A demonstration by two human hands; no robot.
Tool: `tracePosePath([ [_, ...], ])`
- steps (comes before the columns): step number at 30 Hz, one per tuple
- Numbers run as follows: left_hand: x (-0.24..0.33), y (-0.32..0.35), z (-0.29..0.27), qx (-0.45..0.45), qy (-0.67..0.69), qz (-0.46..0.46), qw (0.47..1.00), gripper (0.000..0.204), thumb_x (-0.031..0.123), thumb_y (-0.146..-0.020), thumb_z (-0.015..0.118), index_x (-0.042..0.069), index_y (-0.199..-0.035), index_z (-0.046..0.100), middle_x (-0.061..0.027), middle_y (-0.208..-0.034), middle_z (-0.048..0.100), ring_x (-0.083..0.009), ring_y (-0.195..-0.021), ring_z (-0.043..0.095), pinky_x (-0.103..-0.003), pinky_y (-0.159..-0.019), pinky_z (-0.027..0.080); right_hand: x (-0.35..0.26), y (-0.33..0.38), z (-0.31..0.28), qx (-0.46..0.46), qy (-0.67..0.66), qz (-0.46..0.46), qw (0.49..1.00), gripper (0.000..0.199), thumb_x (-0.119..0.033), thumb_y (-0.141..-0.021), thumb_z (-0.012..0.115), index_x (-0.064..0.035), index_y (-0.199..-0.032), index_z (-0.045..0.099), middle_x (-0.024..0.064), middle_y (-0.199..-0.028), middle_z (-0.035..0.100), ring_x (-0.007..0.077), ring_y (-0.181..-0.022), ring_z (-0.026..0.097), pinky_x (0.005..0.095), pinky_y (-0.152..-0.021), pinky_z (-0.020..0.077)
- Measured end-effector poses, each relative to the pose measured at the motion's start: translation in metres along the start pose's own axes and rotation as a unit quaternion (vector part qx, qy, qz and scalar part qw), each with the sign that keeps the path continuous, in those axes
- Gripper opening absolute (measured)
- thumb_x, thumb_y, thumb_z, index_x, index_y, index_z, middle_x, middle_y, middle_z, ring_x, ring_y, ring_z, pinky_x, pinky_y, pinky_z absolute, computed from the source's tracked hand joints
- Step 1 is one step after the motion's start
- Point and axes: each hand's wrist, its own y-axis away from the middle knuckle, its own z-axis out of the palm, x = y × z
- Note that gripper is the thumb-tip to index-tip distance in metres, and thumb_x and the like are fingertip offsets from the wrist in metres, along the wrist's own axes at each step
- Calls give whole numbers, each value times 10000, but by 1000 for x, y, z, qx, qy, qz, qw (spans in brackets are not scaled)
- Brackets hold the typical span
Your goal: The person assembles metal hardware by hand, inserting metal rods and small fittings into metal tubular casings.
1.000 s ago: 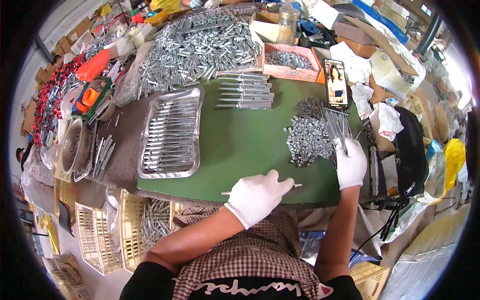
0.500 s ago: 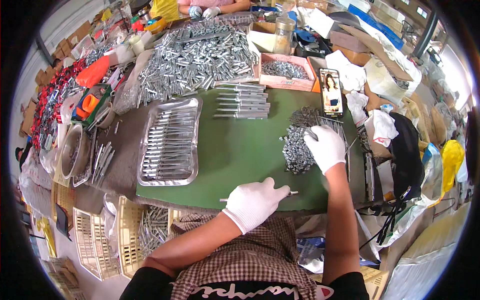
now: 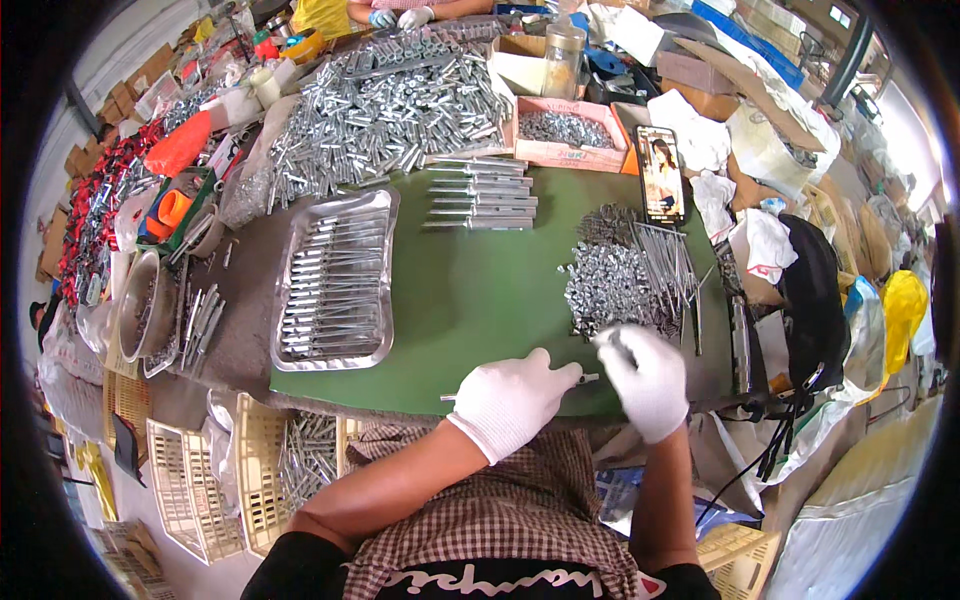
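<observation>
My left hand [image 3: 512, 402], in a white knit glove, is closed around a slim metal tube [image 3: 590, 378] at the near edge of the green work mat [image 3: 470, 290]. Both ends of the tube stick out of the fist. To its right, my gloved right hand [image 3: 650, 388] has its thumb and fingers curled together near the tube's right end. What they pinch, if anything, is too small to make out. Just beyond that hand lies a heap of small shiny metal parts [image 3: 605, 285], with darker small pieces [image 3: 605, 225] behind it and thin metal rods [image 3: 665, 265] beside it.
A steel tray [image 3: 390, 330] of rod assemblies stands on the left. Several assemblies [image 3: 485, 195] lie in a row farther back. Beyond are a big pile of metal tubes [image 3: 390, 110], a pink box [image 3: 565, 155] and a propped phone [image 3: 661, 175]. Another person's gloved hands [image 3: 415, 17] show at the far edge.
My right hand has drawn back from the heap of small parts toward me, to near the tube's right end. My left hand has kept its hold on the tube, nearly unmoved.
</observation>
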Motion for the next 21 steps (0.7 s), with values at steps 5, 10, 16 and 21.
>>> tracePosePath([
  [5,3,-2,-4,-31,2,-16,999,219,183,-828,630,224,-1043,652,-58,-712,498,-218,-520,590,-368,-460,485,-6,27,11,4,43,9,999,133,-113,-760,730,-72,-876,678,109,-842,671,305,-731,657,368,-638,515],
  [10,2,-1,-1,-38,12,-22,999,244,196,-820,637,214,-1063,650,-62,-718,501,-222,-533,599,-368,-471,495,-4,29,14,7,55,-11,998,117,-123,-742,738,-93,-836,674,98,-833,668,293,-716,658,373,-620,518],
  [16,2,0,-2,-22,19,-14,999,245,198,-810,643,207,-1054,646,-56,-719,498,-215,-522,591,-359,-466,489,-5,31,15,12,77,-28,997,108,-109,-729,732,-118,-824,681,87,-824,663,286,-705,654,380,-609,516],
  [21,2,1,-2,-15,14,-15,1000,230,200,-804,650,205,-1034,638,-49,-721,495,-206,-509,580,-350,-464,484,-2,32,17,20,75,-26,997,111,-103,-730,725,-123,-828,677,84,-826,659,285,-709,651,383,-606,514],
])
